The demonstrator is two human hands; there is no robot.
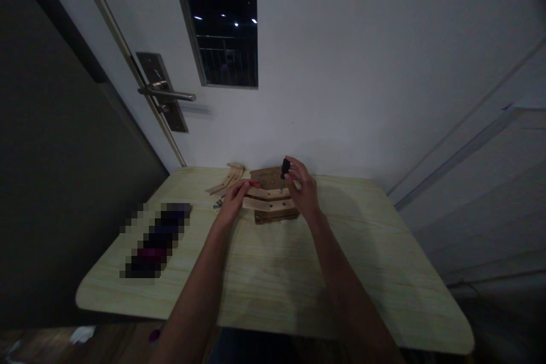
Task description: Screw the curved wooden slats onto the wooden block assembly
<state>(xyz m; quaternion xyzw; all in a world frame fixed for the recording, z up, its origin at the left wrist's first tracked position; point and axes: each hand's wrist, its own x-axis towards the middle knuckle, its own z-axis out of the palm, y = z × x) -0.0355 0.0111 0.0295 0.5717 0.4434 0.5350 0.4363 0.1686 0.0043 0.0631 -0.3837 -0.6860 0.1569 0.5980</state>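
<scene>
My right hand (302, 186) is closed around the black handle of a small screwdriver (285, 168). The thin shaft points down at a bent wooden strip (260, 194) with holes in it. A second bent wooden strip (267, 205) lies alongside, nearer to me. Both rest across a rough brown board (273, 180). My left hand (234, 198) is closed at the left end of the strips, pressing the far one. Beside its fingertips shows a small red thing (255, 183) whose kind I cannot make out.
More pale wooden pieces (230, 178) lie at the back left of the table (324, 290), with a few screws (218, 204) near my left hand. A pixelated dark object (160, 242) lies on the left side. Behind the table stands a white door with a metal handle (170, 94).
</scene>
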